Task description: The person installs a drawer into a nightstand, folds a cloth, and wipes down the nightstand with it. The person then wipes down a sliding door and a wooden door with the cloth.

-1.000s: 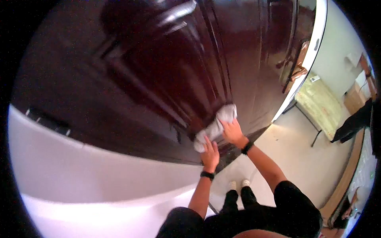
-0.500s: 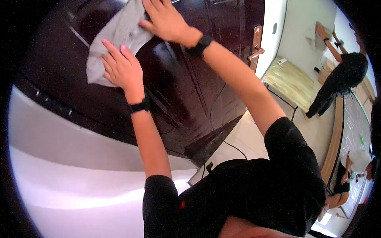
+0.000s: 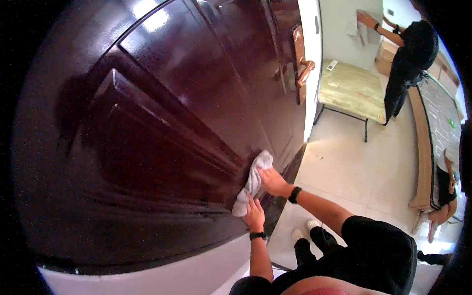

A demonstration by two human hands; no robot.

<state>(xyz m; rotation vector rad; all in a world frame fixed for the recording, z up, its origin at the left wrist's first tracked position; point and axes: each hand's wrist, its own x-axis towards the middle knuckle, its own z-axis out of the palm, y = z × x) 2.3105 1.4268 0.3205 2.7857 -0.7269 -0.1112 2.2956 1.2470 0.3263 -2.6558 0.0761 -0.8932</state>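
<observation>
A dark reddish-brown panelled door (image 3: 196,123) fills the left and middle of the head view. Against its lower part lies a bunched pale grey cloth (image 3: 253,183). My right hand (image 3: 273,181) presses the upper part of the cloth to the door, its fingertips partly sunk in the folds. Just below, my left hand (image 3: 254,214) holds the cloth's lower end, fingers pointing up. Both palms face the door and are hidden. A copper-coloured door handle (image 3: 306,73) is up and to the right of my hands.
A small table with a yellowish-green top (image 3: 351,88) stands beyond the door, near the wall. Another person in black (image 3: 410,59) holds a cloth on that wall. At far right, a further person (image 3: 446,182) is beside a long dark-topped table (image 3: 440,113). Tiled floor (image 3: 354,162) lies between.
Both hands and the cloth have moved down the door, to the right in view. The cloth, spread wider before, is now bunched up. My view has shifted, showing my shoes.
</observation>
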